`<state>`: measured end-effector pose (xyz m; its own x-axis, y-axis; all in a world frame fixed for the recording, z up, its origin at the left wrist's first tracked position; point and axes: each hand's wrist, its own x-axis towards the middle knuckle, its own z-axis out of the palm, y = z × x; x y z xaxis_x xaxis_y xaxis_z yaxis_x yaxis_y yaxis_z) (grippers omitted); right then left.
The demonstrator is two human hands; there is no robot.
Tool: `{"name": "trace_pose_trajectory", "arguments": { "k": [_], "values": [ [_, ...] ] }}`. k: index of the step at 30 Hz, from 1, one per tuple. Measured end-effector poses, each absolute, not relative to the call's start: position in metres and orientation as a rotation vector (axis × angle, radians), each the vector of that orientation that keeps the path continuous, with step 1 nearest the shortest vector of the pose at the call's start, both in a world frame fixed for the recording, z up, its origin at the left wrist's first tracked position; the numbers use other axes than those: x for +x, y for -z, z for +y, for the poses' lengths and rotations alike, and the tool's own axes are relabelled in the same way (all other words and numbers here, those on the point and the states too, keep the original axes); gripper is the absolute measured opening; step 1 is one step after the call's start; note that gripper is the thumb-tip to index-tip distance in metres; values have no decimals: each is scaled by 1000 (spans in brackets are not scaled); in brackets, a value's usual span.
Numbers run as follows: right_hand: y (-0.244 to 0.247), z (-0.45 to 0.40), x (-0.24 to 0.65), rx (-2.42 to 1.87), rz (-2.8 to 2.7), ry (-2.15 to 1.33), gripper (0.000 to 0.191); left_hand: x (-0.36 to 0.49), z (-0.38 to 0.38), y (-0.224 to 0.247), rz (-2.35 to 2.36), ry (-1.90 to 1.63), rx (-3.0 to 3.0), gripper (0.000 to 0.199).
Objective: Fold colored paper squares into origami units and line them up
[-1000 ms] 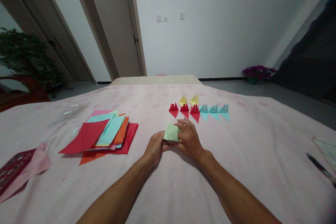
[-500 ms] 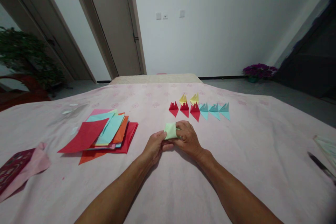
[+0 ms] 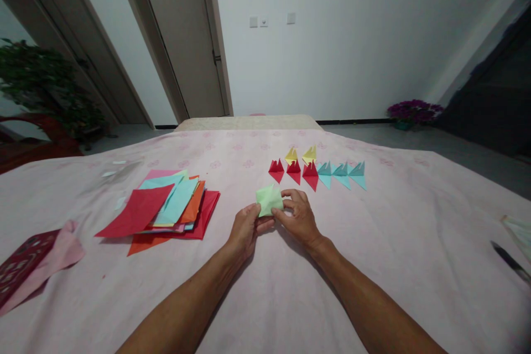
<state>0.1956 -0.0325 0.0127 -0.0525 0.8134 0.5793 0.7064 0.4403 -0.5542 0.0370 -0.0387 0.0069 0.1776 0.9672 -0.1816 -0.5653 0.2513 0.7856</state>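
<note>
A small folded piece of light green paper (image 3: 269, 200) is held between my two hands, a little above the tablecloth. My left hand (image 3: 245, 225) pinches its lower left corner, thumb on top and fingers underneath. At its right side, my right hand (image 3: 299, 213) grips the lower edge with the thumb in front and the fingers behind. Beyond the hands stand folded paper figures: red ones (image 3: 293, 171), light blue ones (image 3: 341, 173) and two yellow ones (image 3: 309, 154).
On the left lies a loose stack of coloured paper sheets (image 3: 141, 207), with a clear plastic wrapper (image 3: 120, 172) behind it. A dark red packet (image 3: 27, 260) and crumpled pink paper (image 3: 66, 249) sit at far left. A dark pen-like object (image 3: 510, 260) rests at far right.
The green paper has opened out and shows a wider face with a point on top. My right thumb has come round onto its front. The view has shifted slightly.
</note>
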Motion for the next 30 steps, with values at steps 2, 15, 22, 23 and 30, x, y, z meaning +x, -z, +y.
{"name": "trace_pose_trajectory", "arguments": {
  "k": [2, 15, 22, 23, 30],
  "values": [
    [-12, -32, 195, -1325, -1776, -156, 8, 38, -40, -8, 745, -1198, 656, 40],
    [-12, -29, 200, -1334, -1801, -213, 7, 40, -44, -10, 666, -1091, 660, 41],
    [-13, -28, 200, -1350, -1799, -254, 12, 42, -42, -9, 746, -1144, 622, 35],
    [-12, -28, 199, -1358, -1779, -266, 14, 43, -42, -9, 757, -1149, 616, 34],
    [-8, -27, 193, -1330, -1613, -335, 18, 47, -46, -9, 831, -1203, 603, 35]
  ]
}}
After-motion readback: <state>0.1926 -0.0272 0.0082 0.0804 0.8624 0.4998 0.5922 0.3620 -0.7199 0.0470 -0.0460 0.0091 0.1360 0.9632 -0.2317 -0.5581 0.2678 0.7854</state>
